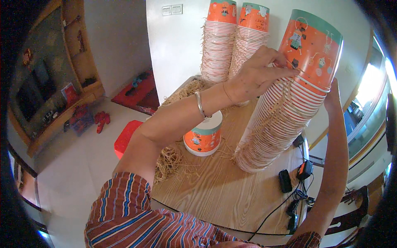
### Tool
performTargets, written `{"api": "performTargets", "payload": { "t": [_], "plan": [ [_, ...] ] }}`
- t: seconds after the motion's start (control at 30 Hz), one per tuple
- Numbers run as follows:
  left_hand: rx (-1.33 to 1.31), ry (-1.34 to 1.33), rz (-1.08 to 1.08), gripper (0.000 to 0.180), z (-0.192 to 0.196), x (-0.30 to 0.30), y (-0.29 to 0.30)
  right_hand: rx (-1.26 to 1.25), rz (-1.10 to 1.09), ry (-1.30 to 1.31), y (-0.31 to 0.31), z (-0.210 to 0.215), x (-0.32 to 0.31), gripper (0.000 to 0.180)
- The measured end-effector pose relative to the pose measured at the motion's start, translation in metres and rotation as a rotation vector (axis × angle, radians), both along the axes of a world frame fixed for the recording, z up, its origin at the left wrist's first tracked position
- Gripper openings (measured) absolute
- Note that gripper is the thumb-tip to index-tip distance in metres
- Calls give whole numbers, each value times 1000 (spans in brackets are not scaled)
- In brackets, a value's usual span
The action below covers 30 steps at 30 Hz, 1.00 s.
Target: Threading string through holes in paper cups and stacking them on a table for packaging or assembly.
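A tall, leaning stack of upside-down paper buckets [316, 47], orange with green bottoms and Halloween pictures, stands at the right of the table. White rims and tan twine handles [275, 120] run down its side. My left hand [260, 72], with a silver bangle on the wrist, pinches a strand of twine at the top bucket's lower edge. My right hand [333, 97] is against the stack's right side, its fingers hidden behind the buckets. A short stack of the same buckets [202, 140] sits beneath my left forearm.
Two more tall bucket stacks [217, 49] stand by the wall. Loose twine [169, 163] lies heaped on the wooden table [215, 196]. Black adapters and cables [295, 196] lie along its right edge. A red container [125, 136] is beside the table's left side.
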<state>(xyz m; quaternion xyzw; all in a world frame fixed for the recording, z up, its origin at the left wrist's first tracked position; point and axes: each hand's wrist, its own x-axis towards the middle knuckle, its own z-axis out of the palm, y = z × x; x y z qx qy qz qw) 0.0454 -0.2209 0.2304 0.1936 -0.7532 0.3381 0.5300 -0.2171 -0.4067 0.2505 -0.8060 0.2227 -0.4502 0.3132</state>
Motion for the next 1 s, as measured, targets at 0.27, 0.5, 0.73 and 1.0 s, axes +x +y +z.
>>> {"api": "performTargets", "payload": {
  "t": [0.27, 0.5, 0.73, 1.0],
  "plan": [
    [-12, -6, 20, 41, -2, -1, 0, 168, 124, -129, -12, -2, 2, 53],
    [-45, -11, 34, 43, -4, 0, 2, -85, 74, -260, 17, -4, 13, 37],
    [4, 10, 60, 38, -12, 2, 0, -72, -31, -92, 34, -1, 14, 37],
    [73, 51, -27, 41, -15, -2, 11, -61, -52, -60, 35, -5, 10, 30]
  ]
}}
